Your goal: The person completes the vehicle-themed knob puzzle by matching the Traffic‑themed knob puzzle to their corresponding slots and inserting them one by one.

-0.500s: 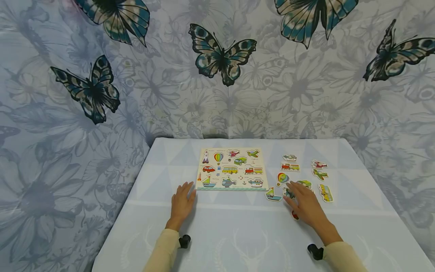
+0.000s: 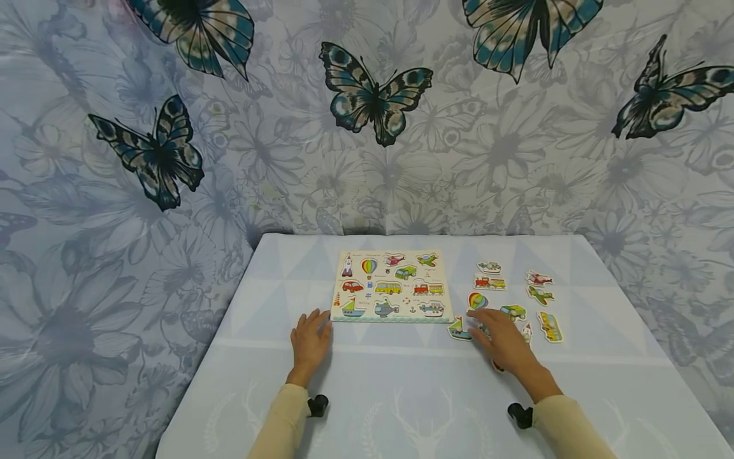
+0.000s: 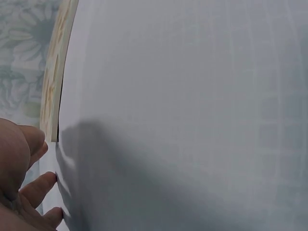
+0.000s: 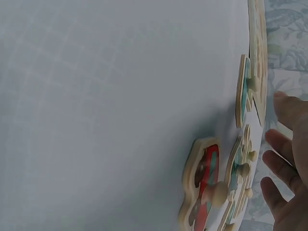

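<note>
A wooden puzzle board (image 2: 430,274) printed with vehicles lies flat on the table. My left hand (image 2: 309,344) rests beside its near left corner, fingers relaxed, holding nothing; in the left wrist view its fingertips touch the table by the board's edge (image 3: 57,96). My right hand (image 2: 507,344) hovers over loose puzzle pieces right of the board, fingers spread and apart from them. Nearest to it are the sailboat piece (image 2: 460,329), the hot-air balloon piece (image 2: 476,300) and a piece it partly covers. Below the hand, the red car piece (image 4: 207,180) shows its wooden knob.
Farther back lie the ship piece (image 2: 489,267) and the train piece (image 2: 490,282). To the right are the helicopter piece (image 2: 539,278), airplane piece (image 2: 541,294) and yellow bus piece (image 2: 550,327). A butterfly-patterned wall covering (image 2: 375,191) stands behind the table.
My right hand has shifted left, toward the sailboat piece, uncovering the green car piece and the rocket piece. The left hand has barely moved.
</note>
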`<act>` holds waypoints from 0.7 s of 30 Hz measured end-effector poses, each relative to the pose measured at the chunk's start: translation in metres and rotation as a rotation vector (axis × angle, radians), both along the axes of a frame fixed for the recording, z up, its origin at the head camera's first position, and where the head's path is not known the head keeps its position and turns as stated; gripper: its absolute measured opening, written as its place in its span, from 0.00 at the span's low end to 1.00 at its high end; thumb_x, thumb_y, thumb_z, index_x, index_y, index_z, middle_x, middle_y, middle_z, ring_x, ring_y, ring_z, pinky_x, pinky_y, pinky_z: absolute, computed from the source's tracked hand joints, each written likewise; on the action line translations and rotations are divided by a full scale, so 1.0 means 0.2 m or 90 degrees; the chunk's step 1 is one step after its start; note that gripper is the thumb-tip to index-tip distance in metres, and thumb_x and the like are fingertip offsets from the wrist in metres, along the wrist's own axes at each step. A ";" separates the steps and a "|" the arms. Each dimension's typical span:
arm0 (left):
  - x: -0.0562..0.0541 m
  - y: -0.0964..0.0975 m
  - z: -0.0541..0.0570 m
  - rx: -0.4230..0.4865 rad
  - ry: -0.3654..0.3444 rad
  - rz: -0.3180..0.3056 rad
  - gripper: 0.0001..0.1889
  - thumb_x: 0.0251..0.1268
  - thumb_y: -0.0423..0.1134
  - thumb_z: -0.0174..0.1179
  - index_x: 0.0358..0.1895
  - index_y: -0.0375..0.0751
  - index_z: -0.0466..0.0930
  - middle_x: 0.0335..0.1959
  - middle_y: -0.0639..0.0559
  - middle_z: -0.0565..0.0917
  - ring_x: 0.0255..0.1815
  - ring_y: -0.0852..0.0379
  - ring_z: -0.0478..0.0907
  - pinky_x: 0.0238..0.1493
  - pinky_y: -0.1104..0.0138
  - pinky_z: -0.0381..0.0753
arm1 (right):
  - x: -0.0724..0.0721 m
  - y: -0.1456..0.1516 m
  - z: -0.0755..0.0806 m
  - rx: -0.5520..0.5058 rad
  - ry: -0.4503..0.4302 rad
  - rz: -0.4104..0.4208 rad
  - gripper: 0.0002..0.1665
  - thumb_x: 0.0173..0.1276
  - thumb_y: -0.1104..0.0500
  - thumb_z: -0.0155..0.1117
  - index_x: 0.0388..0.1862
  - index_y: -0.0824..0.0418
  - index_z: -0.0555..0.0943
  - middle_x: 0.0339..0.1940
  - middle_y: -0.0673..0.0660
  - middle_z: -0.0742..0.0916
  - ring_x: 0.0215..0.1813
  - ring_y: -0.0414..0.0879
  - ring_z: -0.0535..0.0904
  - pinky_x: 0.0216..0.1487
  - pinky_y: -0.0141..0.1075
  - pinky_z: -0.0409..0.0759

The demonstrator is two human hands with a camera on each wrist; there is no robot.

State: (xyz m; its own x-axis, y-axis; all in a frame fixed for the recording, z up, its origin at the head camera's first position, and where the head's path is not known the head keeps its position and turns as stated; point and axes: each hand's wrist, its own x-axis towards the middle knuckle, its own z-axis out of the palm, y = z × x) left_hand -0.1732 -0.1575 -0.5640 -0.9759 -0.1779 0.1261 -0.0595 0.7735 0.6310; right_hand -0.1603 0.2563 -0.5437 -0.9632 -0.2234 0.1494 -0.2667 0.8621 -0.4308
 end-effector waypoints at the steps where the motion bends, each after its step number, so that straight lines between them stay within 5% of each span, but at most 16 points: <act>1: 0.00 0.00 -0.01 0.000 0.003 0.002 0.17 0.71 0.37 0.59 0.60 0.39 0.82 0.66 0.35 0.77 0.72 0.26 0.62 0.67 0.27 0.53 | -0.01 0.00 0.00 -0.002 -0.006 0.001 0.24 0.70 0.54 0.66 0.63 0.58 0.78 0.63 0.62 0.81 0.68 0.63 0.72 0.67 0.61 0.70; 7: 0.00 0.02 -0.01 0.004 0.019 0.019 0.16 0.68 0.35 0.61 0.58 0.39 0.83 0.65 0.37 0.78 0.72 0.25 0.62 0.67 0.26 0.51 | -0.05 -0.02 -0.02 -0.009 -0.042 0.021 0.19 0.71 0.55 0.65 0.60 0.53 0.80 0.60 0.58 0.83 0.67 0.60 0.73 0.67 0.60 0.72; 15: -0.01 0.04 -0.01 0.004 0.010 0.020 0.17 0.66 0.33 0.62 0.58 0.42 0.84 0.65 0.39 0.79 0.73 0.24 0.60 0.67 0.26 0.49 | -0.09 -0.03 -0.03 0.005 -0.004 0.117 0.10 0.68 0.63 0.67 0.47 0.55 0.84 0.52 0.55 0.84 0.58 0.55 0.78 0.62 0.56 0.77; 21: -0.01 0.04 -0.01 0.011 0.005 0.019 0.17 0.66 0.32 0.62 0.58 0.43 0.84 0.65 0.41 0.79 0.74 0.25 0.58 0.68 0.26 0.47 | -0.11 -0.03 -0.01 0.022 -0.015 0.140 0.10 0.67 0.64 0.68 0.45 0.53 0.84 0.51 0.54 0.84 0.57 0.54 0.79 0.61 0.55 0.78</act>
